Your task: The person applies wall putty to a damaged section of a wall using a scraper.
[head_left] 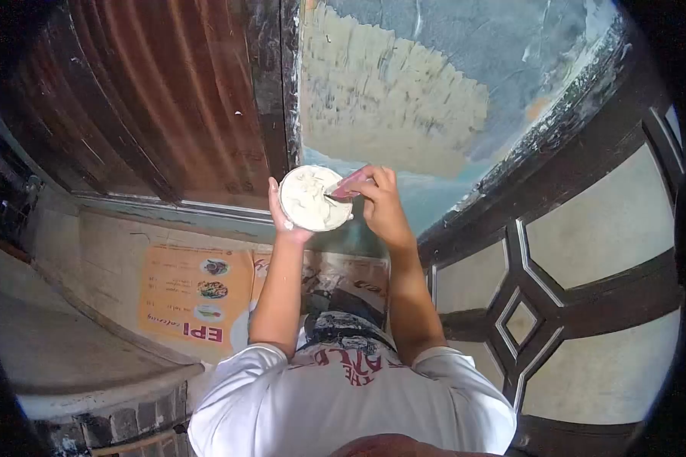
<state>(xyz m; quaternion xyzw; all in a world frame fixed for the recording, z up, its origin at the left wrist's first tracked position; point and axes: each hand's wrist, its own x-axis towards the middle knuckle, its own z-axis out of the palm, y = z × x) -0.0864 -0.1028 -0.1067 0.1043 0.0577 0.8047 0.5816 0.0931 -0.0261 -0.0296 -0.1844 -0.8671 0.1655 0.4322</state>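
A round tub of white paste [309, 199] rests in my left hand [286, 221], whose fingers and palm wrap round its left and lower side. White smears mark that hand near the rim. My right hand [384, 206] pinches a reddish scraper [351, 183] between thumb and fingers. The scraper's edge is over the right part of the tub, touching or just above the paste. Beyond the hands stands a wall with a beige, streaked patch [392, 103] on blue-grey paint.
Brown curtained panels [168, 99] stand at the left. A dark door with pale panels [602, 221] is on the right. An orange printed banner [183, 293] lies on the floor at the left, near a curved ledge [129, 392].
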